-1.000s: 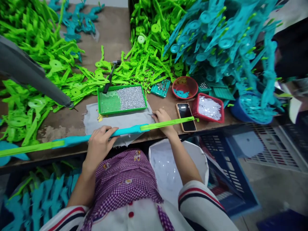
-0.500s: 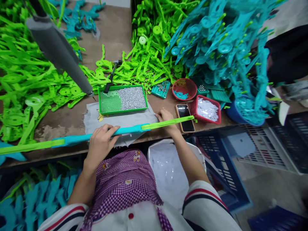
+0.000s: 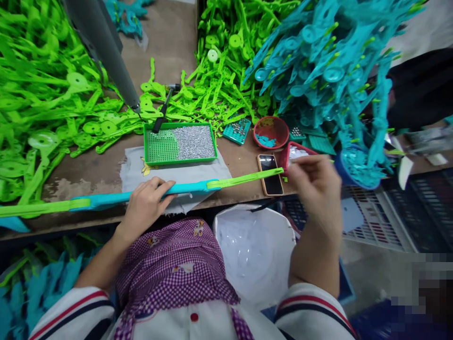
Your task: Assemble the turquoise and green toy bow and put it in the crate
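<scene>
Long teal-and-green plastic strip flat along the table's near edge.

The brown worktop carries heaps of green parts, a grey cloth (under a green tray), a phone and a red bowl.

Worn brown workbench above blue crates.
</scene>
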Motion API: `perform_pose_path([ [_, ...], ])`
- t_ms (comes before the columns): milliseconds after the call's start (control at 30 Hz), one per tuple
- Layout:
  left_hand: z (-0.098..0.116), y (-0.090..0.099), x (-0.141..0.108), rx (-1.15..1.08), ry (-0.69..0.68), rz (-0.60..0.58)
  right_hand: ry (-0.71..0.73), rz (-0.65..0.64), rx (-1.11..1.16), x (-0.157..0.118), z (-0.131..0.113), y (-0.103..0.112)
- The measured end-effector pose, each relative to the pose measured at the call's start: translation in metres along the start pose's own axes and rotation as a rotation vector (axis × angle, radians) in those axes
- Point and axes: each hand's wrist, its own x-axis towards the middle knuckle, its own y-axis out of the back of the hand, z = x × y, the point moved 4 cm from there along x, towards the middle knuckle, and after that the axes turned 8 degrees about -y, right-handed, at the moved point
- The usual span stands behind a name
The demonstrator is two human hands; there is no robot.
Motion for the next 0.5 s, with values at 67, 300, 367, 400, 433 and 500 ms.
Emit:
perform_pose_path([
  [67, 0.001, 0.001, 0.000, 0.014, -0.017, 0.005, 0.246, -0.475, -0.293, -0.018, -0.028, -0.042],
  [300, 0.009, 0.002, -0.006, 0.045, -0.051, 0.050, 0.444, -0.864, -1.179, -0.022, -0.057, -0.120],
  [367, 0.010, 0.001, -0.007, 0.043, -0.047, 0.060, 0.454, -0.888, -1.253, -0.020, -0.064, -0.122],
  [400, 0.010, 0.001, -0.008, 0.041, -0.044, 0.062, 0.461, -0.900, -1.276, -0.021, -0.067, -0.123],
  [433, 0.010, 0.000, -0.009, 0.039, -0.042, 0.061, 0.470, -0.908, -1.292, -0.021, -0.070, -0.124],
  [500, 0.009, -0.001, -0.009, 0.033, -0.041, 0.052, 0.489, -0.917, -1.308, -0.023, -0.075, -0.127],
])
